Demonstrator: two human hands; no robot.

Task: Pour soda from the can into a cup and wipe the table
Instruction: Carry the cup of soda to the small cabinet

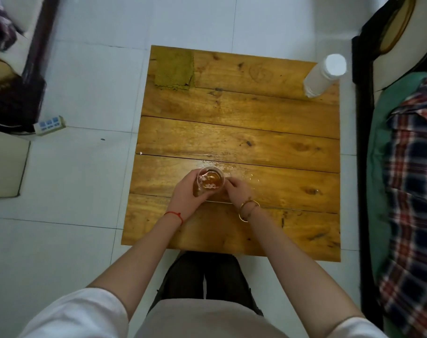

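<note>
Near the front middle of the wooden table [244, 132], the left hand [183, 193] is wrapped round a clear plastic cup [210, 181] holding amber soda, fingers curled on its side. On the other side the right hand [237, 190] sits close against the cup, fingers bent toward it; whether it grips the cup or only steadies it is hard to tell from above. No can shows anywhere on the table. Just beyond the cup, wet drops and a shiny spill [222, 164] lie across the plank seam. Farther out, a green cloth [174, 69] lies flat at the far left corner and a white bottle [326, 74] stands at the far right. Pouring looks finished, so wiping comes next: that likely calls for moving the cup clear of the wet patch, then reaching across for the cloth.
</note>
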